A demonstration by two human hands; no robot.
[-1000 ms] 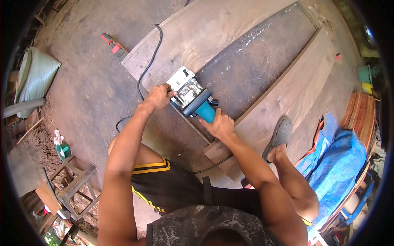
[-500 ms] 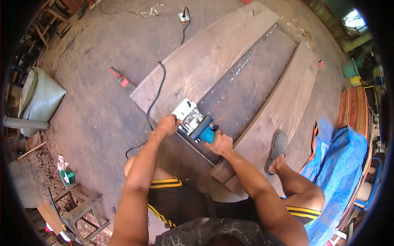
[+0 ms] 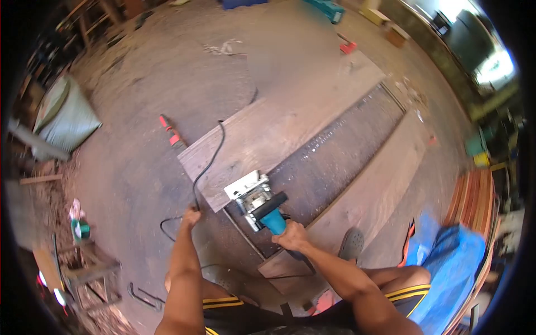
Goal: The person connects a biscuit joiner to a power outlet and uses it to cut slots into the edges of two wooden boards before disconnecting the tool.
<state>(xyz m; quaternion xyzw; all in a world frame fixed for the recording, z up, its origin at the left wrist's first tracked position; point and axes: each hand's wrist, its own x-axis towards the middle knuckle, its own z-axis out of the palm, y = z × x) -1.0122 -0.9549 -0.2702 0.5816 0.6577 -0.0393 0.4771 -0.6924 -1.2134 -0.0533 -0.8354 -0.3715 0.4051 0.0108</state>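
My right hand [image 3: 291, 235] is wrapped round the teal body of a corded power tool [image 3: 273, 221] that looks like a biscuit joiner. A metal housing and a white front plate [image 3: 244, 185] face away from me, near the end of a wide wooden board [image 3: 251, 139]. Lower left of it, my left hand [image 3: 192, 215] is closed on the black power cord [image 3: 210, 163], which runs over that board and loops near the floor. A second board [image 3: 365, 206] lies to the right, and a metal bar [image 3: 244, 233] spans below the tool.
Beside the wide board's left edge lies a red clamp [image 3: 172, 133]; another red clamp end [image 3: 348, 47] shows at the far end. A blue tarp [image 3: 452, 259] sits at right, a wooden stool [image 3: 92, 273] at lower left, a filled sack [image 3: 67, 114] at left. A blur covers the upper middle.
My left hand has left the tool's front and moved down-left onto the cord. The tool, in my right hand, is turned and slightly nearer me. The view has tilted up.
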